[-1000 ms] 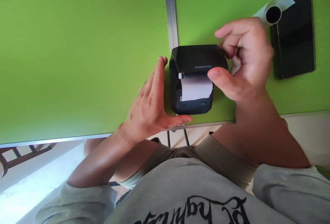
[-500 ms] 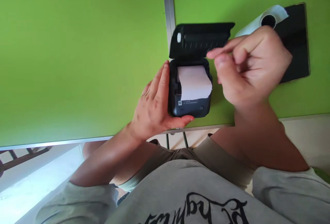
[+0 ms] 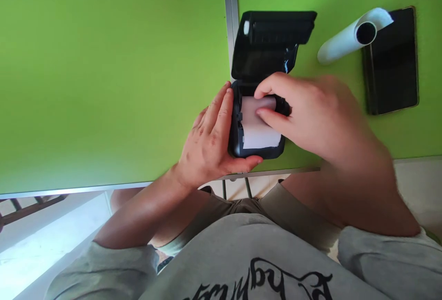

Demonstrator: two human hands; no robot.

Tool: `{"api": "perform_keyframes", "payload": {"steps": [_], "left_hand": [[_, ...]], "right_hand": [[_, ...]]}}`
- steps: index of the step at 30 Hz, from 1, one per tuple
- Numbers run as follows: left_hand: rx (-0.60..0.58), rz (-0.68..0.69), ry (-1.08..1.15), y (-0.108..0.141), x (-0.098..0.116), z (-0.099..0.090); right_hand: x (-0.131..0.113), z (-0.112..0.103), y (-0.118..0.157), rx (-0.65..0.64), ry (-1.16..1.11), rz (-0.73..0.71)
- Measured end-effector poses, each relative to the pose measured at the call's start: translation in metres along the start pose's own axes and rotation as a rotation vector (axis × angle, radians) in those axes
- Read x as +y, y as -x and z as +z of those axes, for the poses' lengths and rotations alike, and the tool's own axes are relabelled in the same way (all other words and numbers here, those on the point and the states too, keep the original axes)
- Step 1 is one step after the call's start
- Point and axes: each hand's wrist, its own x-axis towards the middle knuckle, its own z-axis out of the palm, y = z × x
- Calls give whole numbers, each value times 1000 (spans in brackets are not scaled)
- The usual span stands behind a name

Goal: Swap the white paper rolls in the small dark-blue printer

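Observation:
A small dark portable thermal printer [image 3: 272,152] rests near the table's front edge, with its black lid [image 3: 267,55] swung up. Inside sits a white paper roll [image 3: 253,106], and its loose end hangs over the printer's front face. My left hand [image 3: 209,145] grips the printer from the left side, fingers along the side and thumb across the front. Over the compartment, my right hand [image 3: 307,111] has thumb and index finger closed around the paper roll. Its other fingers are hidden beneath the hand.
On the green table [image 3: 113,74], a larger white roll [image 3: 341,42] with a dark hollow core lies at the upper right. A black tablet or phone-like device [image 3: 393,65] lies beside it. A metal strip [image 3: 230,9] runs across the tabletop behind the printer.
My right hand has moved left and down from beside the lid to the paper roll. The lid leans further back, and the paper's loose end reaches lower. My left hand stays on the printer.

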Motion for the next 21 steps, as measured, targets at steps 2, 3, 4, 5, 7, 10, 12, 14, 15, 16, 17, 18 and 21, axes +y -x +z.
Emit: {"api": "perform_keyframes", "payload": {"steps": [2, 3, 4, 5, 7, 10, 12, 14, 15, 16, 17, 18, 21], "left_hand": [[-4, 3, -5, 0, 0, 0], [-7, 6, -6, 0, 0, 0], [-10, 8, -6, 0, 0, 0], [-12, 10, -7, -1, -1, 0], [-12, 11, -10, -1, 0, 0], [1, 16, -12, -1, 0, 0], [9, 22, -9, -1, 0, 0], [9, 15, -7, -1, 1, -1], [10, 7, -6, -1, 1, -1], [12, -2, -6, -1, 1, -1], [13, -10, -7, -1, 1, -1], [15, -13, -8, -1, 1, -1], [17, -12, -7, 0, 0, -2]], "right_hand": [[0, -2, -2, -39, 39, -29], [0, -2, -3, -45, 55, -50], [1, -2, -4, -47, 69, -73], [3, -2, -4, -49, 81, -96], [5, 0, -5, -48, 83, -126], [8, 1, -7, -43, 43, -109], [8, 0, -9, -44, -41, -78], [7, -3, -9, -57, -139, -58], [6, -4, -9, -66, -182, -50], [6, -5, -8, -61, -226, -52], [7, -6, -7, -50, -270, -57], [8, -7, -6, -36, -332, -70], [17, -8, -3, 80, -638, -95]]}}
